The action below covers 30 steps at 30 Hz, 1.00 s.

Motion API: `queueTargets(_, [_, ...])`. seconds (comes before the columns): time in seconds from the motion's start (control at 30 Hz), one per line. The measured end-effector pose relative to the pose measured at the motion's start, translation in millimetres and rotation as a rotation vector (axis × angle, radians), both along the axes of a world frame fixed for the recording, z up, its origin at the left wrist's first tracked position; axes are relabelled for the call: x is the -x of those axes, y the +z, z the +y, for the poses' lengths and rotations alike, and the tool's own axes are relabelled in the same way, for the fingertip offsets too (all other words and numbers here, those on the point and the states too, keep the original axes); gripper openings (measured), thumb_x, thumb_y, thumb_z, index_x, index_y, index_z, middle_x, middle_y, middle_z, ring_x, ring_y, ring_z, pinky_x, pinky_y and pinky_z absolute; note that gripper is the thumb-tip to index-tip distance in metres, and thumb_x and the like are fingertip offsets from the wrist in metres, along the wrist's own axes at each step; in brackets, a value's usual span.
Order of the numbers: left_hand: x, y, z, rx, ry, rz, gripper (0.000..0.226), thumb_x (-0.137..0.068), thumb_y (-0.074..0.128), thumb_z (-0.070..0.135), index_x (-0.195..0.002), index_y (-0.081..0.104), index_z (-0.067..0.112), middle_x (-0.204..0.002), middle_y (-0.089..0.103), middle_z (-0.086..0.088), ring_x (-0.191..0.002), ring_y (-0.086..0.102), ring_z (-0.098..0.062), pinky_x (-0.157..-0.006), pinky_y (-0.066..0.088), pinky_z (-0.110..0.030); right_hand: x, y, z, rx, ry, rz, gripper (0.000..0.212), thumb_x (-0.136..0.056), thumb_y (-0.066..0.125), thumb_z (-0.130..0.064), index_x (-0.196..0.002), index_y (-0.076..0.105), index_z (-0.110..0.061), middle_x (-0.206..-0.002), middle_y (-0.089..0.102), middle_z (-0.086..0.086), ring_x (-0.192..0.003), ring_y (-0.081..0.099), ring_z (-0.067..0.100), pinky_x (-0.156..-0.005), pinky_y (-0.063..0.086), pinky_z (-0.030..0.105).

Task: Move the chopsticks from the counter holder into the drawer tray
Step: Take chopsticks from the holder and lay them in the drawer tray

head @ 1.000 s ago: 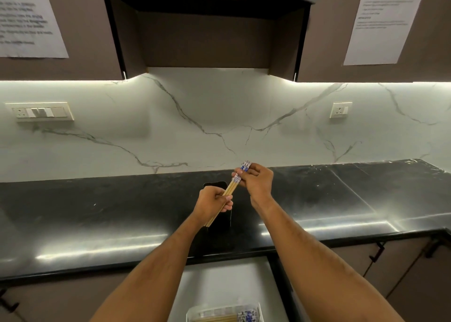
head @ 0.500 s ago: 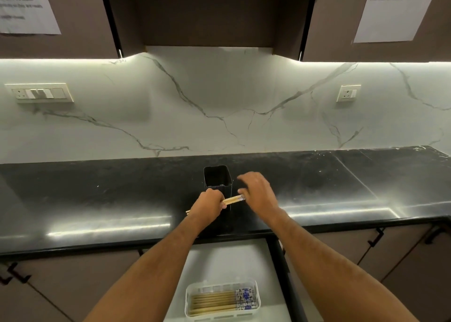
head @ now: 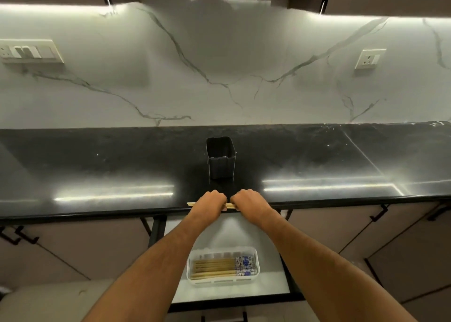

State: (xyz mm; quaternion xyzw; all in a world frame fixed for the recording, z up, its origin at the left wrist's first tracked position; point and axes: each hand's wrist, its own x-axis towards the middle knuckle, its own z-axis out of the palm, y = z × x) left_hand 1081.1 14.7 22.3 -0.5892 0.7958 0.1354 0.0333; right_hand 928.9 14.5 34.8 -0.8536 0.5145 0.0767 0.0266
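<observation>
carrying the last sticks to the tray

head view: left hand (head: 208, 203) and right hand (head: 249, 203) both closed around level chopsticks (head: 192, 203) at the table (head: 97, 165) edge; holder (head: 220, 157) beyond them looks empty. next, lower them into the tray (head: 255, 263) below.

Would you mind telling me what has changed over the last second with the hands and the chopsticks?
Both hands, left hand and right hand, brought the held chopsticks down from a raised tilt to level, toward the counter edge above the open drawer. Neither grip let go. The black holder and the tray of chopsticks stayed put.
</observation>
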Motion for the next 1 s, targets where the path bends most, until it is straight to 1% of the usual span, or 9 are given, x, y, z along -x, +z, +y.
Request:
queueTargets(0.13, [-6.1,-27.4,9.4,-0.042,0.01,-0.006,0.019,-0.099,0.061,0.018,-0.116,0.069,0.014,-0.11,0.07,-0.01,-0.101,0.068,-0.029,-0.094,0.056,-0.044,-4.0,-31.7,6.8,-0.032,0.007,-0.009,0.019,-0.093,0.065,-0.009,-0.111,0.068,-0.013,-0.099,0.07,0.009,-0.092,0.069,0.026,-0.085,0.058,0.04])
queueTargets(0.23, [-11.1,-54.5,22.7,-0.038,0.056,0.072,0.017,-0.101,0.061,0.022,-0.112,0.071,0.015,-0.104,0.072,-0.008,-0.095,0.068,-0.025,-0.091,0.057,-0.041,-2.3,-60.0,16.1,-0.059,0.019,-0.019,0.01,-0.093,0.065,-0.009,-0.102,0.069,-0.013,-0.09,0.068,0.007,-0.081,0.067,0.023,-0.075,0.054,0.033])
queueTargets(0.3, [-15.2,-78.3,38.0,-0.031,0.078,0.086,0.013,-0.099,0.064,0.023,-0.108,0.071,0.017,-0.099,0.072,-0.006,-0.089,0.068,-0.021,-0.088,0.058,-0.036,1.5,-82.1,23.2,-0.091,0.021,-0.028,0.006,-0.095,0.066,-0.013,-0.1,0.068,-0.014,-0.087,0.065,0.005,-0.076,0.063,0.018,-0.072,0.053,0.029])
queueTargets(0.37, [-20.2,-103.3,53.8,-0.028,0.078,0.076,0.009,-0.097,0.065,0.023,-0.103,0.071,0.018,-0.096,0.071,-0.004,-0.084,0.067,-0.018,-0.084,0.058,-0.03,5.6,-103.7,29.2,-0.142,0.035,-0.019,0.007,-0.095,0.067,-0.017,-0.102,0.067,-0.014,-0.091,0.066,0.006,-0.078,0.063,0.018,-0.077,0.055,0.03])
queueTargets(0.43, [-25.2,-126.1,66.0,-0.048,0.069,0.044,0.008,-0.096,0.066,0.019,-0.101,0.072,0.018,-0.097,0.071,-0.004,-0.084,0.068,-0.018,-0.083,0.059,-0.031,8.8,-123.8,34.0,-0.199,0.053,-0.017,0.012,-0.094,0.069,-0.02,-0.103,0.068,-0.014,-0.096,0.068,0.007,-0.082,0.065,0.02,-0.08,0.056,0.032])
queueTargets(0.53, [-30.0,-151.7,76.1,-0.085,0.057,-0.015,0.015,-0.094,0.065,0.01,-0.106,0.072,0.016,-0.103,0.07,-0.005,-0.087,0.07,-0.022,-0.082,0.06,-0.034,10.2,-149.3,41.2,-0.247,0.071,-0.016,0.017,-0.093,0.072,-0.022,-0.106,0.068,-0.013,-0.102,0.069,0.008,-0.087,0.067,0.022,-0.079,0.056,0.033])
queueTargets(0.73, [-29.2,-183.6,83.2,-0.076,0.086,-0.067,0.025,-0.092,0.065,0.006,-0.11,0.072,0.021,-0.106,0.072,-0.002,-0.094,0.071,-0.019,-0.089,0.054,-0.028,7.1,-185.4,51.1,-0.244,0.064,0.013,0.019,-0.092,0.068,-0.011,-0.111,0.069,-0.015,-0.105,0.072,0.009,-0.092,0.071,0.029,-0.083,0.06,0.042])
queueTargets(0.87, [-29.7,-203.2,83.8,-0.1,0.133,-0.029,0.026,-0.095,0.062,0.007,-0.115,0.074,0.017,-0.116,0.073,-0.004,-0.098,0.072,-0.018,-0.091,0.057,-0.027,3.9,-201.9,53.8,-0.208,0.066,0.044,0.031,-0.088,0.065,-0.006,-0.116,0.068,-0.018,-0.108,0.073,0.008,-0.096,0.072,0.032,-0.078,0.056,0.041])
queueTargets(1.0, [-29.5,-216.2,82.1,-0.098,0.174,0.025,0.028,-0.095,0.057,0.003,-0.114,0.074,0.017,-0.116,0.074,-0.003,-0.098,0.072,-0.017,-0.09,0.056,-0.026,3.9,-217.2,53.8,-0.241,0.077,0.03,0.026,-0.09,0.058,-0.002,-0.113,0.066,-0.011,-0.108,0.074,0.012,-0.097,0.072,0.036,-0.078,0.057,0.042])
